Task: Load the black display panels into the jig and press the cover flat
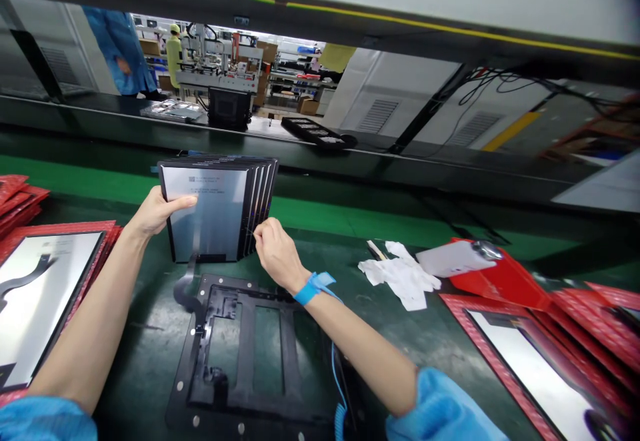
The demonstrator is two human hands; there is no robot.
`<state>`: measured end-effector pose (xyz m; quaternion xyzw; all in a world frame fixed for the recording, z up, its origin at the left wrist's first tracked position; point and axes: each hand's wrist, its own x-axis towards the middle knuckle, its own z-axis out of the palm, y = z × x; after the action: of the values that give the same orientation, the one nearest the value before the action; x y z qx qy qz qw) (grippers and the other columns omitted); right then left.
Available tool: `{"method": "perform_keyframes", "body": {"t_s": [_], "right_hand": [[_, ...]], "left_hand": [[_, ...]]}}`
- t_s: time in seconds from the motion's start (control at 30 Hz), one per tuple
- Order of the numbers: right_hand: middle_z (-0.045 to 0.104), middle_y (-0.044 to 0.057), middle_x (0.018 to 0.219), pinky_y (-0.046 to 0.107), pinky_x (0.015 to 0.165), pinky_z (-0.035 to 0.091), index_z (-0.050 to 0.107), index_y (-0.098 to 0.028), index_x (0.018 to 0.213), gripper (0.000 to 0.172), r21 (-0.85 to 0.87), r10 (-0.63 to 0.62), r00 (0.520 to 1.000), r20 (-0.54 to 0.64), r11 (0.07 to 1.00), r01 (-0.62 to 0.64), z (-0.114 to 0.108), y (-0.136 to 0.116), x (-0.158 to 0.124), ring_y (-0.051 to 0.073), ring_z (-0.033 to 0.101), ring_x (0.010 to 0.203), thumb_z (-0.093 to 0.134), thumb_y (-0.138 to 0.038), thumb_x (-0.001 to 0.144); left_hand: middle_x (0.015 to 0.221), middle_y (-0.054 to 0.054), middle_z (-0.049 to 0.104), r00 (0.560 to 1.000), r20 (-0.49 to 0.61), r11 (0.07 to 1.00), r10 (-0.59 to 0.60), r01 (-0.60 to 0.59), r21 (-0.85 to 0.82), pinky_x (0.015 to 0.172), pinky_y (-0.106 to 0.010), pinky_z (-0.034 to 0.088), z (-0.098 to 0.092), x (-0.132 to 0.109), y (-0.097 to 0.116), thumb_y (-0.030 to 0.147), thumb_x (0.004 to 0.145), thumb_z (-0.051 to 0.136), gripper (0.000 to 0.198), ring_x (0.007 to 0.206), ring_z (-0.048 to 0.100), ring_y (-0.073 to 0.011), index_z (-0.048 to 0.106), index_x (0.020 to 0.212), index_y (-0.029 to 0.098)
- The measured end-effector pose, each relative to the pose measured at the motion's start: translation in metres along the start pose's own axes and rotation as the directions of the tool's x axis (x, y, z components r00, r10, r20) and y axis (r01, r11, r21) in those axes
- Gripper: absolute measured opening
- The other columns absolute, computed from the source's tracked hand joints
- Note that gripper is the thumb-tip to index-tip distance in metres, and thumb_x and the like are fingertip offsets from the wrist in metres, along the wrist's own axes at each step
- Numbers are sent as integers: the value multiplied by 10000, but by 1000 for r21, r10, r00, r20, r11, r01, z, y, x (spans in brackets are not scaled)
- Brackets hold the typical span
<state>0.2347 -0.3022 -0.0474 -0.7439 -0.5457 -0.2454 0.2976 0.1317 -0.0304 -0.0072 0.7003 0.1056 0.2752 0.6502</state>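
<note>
Several display panels [213,228], thin with black edges and silvery backs, stand upright in a fanned stack. My left hand [157,213] grips the stack's left edge, thumb lying across the front panel's back. At the right edge, my right hand [275,251] has its fingers curled into a pinch against the fanned panels; what lies between the fingertips is hidden. A flat ribbon cable [187,294] hangs below the front panel towards a black frame fixture [245,348] on the bench. Around my right wrist is a blue wrist strap [314,286] with a coiled cord.
Red bubble-wrap sleeves [113,231] lie at left under another panel [45,294]. More red sleeves [453,304] and a panel [530,368] lie at right. White cloths [400,274] and a white bottle [457,258] rest nearby. A shelf [320,21] crosses above; a person in blue [117,48] stands beyond.
</note>
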Motion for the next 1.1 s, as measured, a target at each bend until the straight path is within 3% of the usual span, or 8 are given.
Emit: {"method": "perform_keyframes", "body": {"t_s": [0.1, 0.2, 0.43, 0.57, 0.93, 1.1], "right_hand": [[531, 60, 886, 329, 680, 477, 471, -224, 906, 145, 69, -29, 999, 32, 997, 27, -14, 4, -10, 196, 529, 783, 384, -119, 956], [553, 69, 935, 326, 702, 489, 487, -224, 944, 112, 117, 14, 1000, -7, 993, -13, -18, 10, -4, 195, 564, 826, 401, -160, 976], [609, 68, 925, 338, 714, 515, 578, -211, 1076, 131, 191, 170, 965, -198, 973, -132, 11, 10, 21, 208, 618, 870, 483, -226, 988], [626, 69, 923, 352, 755, 525, 607, -219, 1010, 108, 204, 193, 947, -258, 969, -142, 18, 9, 21, 208, 625, 888, 507, -257, 993], [577, 77, 903, 354, 763, 479, 604, -217, 919, 146, 150, 274, 895, -351, 960, -235, 30, -3, 18, 216, 566, 877, 501, -284, 999], [548, 60, 868, 345, 748, 453, 519, -229, 863, 166, 131, 270, 912, -309, 962, -240, 30, -4, 20, 216, 534, 865, 449, -262, 1011]], "left_hand": [[1009, -120, 767, 1000, 3, 1000, 3, -3, -8, 925, -442, 567, 0, 0, 0, 401, 511, 915, 479, 995, 711, -329, 782, 900, 154], [1017, -121, 765, 1000, 2, 1000, 3, -3, -9, 927, -437, 567, 1, -1, 1, 398, 509, 916, 492, 1005, 707, -331, 780, 910, 146], [1009, -120, 767, 1000, -8, 1000, -1, 1, 9, 923, -440, 572, 1, -1, 2, 413, 503, 914, 473, 1002, 710, -337, 784, 875, 151], [1009, -119, 768, 1000, -1, 1000, -4, 4, 5, 922, -436, 575, 0, 0, 0, 405, 510, 916, 471, 1008, 709, -337, 786, 884, 152], [1008, -124, 767, 1000, 9, 1000, -6, 6, 3, 918, -443, 574, 0, -1, 0, 418, 497, 922, 498, 1003, 710, -344, 786, 890, 144], [1027, -136, 762, 1000, 9, 1000, -15, 15, 7, 912, -455, 573, 0, -2, 2, 432, 491, 920, 541, 1014, 704, -351, 777, 918, 133]]}}
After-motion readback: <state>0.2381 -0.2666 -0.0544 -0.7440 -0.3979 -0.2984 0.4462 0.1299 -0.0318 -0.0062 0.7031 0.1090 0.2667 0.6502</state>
